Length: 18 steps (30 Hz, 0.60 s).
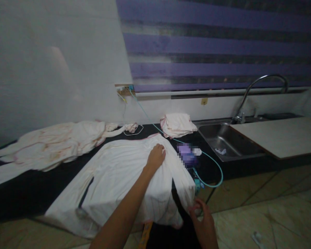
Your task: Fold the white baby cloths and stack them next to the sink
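Observation:
A white long-sleeved shirt [124, 166] lies spread over the dark counter, its lower part hanging over the front edge. My left hand [156, 157] rests on the shirt near the right shoulder, fingers curled into the fabric. Down at the front edge, my right hand [203, 219] pinches the end of the shirt's right sleeve between thumb and fingers. The other sleeve slants down to the left. Dark gaps show between the sleeves and the body of the shirt.
More pale garments [59, 141] lie heaped at the left. A folded white stack [177, 124] sits by the wall. To the right are a blurred purple object [187, 154], a teal cable [219, 166], a steel sink [223, 140], a faucet [245, 98] and a pale board [282, 135].

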Motion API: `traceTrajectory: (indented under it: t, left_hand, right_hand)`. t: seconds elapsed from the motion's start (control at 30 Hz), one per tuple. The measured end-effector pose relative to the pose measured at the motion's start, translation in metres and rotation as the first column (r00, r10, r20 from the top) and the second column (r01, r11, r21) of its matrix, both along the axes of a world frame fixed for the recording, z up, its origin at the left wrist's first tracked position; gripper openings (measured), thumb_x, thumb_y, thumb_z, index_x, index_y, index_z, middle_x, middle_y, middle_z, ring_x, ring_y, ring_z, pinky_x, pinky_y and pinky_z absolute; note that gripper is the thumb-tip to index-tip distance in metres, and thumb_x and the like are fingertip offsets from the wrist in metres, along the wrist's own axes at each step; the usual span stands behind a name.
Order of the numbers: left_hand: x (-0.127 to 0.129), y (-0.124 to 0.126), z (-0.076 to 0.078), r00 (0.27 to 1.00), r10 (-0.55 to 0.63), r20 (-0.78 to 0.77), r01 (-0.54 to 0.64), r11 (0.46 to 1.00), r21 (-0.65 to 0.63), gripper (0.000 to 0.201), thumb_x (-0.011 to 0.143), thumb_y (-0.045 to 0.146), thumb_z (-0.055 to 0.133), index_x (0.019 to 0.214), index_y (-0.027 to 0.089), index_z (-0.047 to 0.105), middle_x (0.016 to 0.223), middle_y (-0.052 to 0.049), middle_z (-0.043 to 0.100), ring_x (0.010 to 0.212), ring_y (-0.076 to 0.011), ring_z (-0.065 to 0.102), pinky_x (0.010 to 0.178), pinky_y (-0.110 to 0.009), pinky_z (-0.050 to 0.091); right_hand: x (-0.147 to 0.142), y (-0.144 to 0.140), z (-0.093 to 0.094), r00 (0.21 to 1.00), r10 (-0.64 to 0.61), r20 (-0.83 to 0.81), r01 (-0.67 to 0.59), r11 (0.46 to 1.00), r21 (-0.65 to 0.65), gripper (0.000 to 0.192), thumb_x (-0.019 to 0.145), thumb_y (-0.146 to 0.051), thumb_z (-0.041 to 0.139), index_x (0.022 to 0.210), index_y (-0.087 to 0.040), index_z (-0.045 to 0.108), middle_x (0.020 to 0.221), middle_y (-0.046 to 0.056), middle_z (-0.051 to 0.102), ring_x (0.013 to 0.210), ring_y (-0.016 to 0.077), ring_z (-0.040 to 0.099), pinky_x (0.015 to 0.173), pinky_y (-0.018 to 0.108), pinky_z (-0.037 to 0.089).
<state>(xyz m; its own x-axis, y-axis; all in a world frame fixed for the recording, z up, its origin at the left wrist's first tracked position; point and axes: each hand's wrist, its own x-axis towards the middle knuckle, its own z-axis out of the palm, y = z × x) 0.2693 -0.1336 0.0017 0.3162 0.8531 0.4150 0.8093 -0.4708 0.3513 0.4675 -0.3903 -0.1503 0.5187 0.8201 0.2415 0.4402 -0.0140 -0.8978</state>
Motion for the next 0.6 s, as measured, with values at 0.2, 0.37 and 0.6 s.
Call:
traceTrajectory:
  t: [0.2, 0.37, 0.6]
  left_hand:
    - [0.001, -0.002, -0.010, 0.993, 0.066, -0.098, -0.069, 0.997, -0.024, 0.052, 0.104, 0.044, 0.041, 0.145, 0.014, 0.054, 0.150, -0.017, 0.056, 0.143, -0.0319, 0.047, 0.121, -0.049, 0.037]
    - [0.003, 0.001, -0.015, 0.977, 0.133, -0.166, -0.148, 0.986, -0.079, 0.070, 0.103, 0.058, 0.036, 0.157, 0.014, 0.045, 0.165, -0.017, 0.039, 0.154, -0.0442, 0.030, 0.125, -0.062, 0.025]
    - [0.004, 0.006, -0.016, 0.967, 0.182, -0.178, -0.207, 0.969, -0.135, 0.094, 0.095, 0.078, 0.035, 0.161, 0.011, 0.036, 0.167, -0.022, 0.033, 0.156, -0.0450, 0.025, 0.126, -0.058, 0.024]
  right_hand:
    - [0.016, -0.001, -0.005, 0.990, 0.061, -0.128, -0.061, 0.998, 0.010, 0.059, 0.091, -0.078, 0.049, 0.096, -0.025, 0.074, 0.099, 0.012, 0.078, 0.098, 0.0323, 0.074, 0.088, 0.044, 0.061]
    - [0.031, -0.012, 0.012, 0.973, -0.072, -0.220, 0.049, 0.993, -0.106, 0.066, 0.082, -0.086, 0.053, 0.096, -0.025, 0.074, 0.097, 0.012, 0.078, 0.096, 0.0335, 0.074, 0.080, 0.042, 0.061]
    - [0.093, -0.045, 0.086, 0.923, 0.253, -0.289, -0.327, 0.913, -0.244, 0.038, 0.063, -0.066, 0.082, 0.077, -0.030, 0.080, 0.084, 0.010, 0.078, 0.085, 0.0360, 0.074, 0.078, 0.046, 0.061]
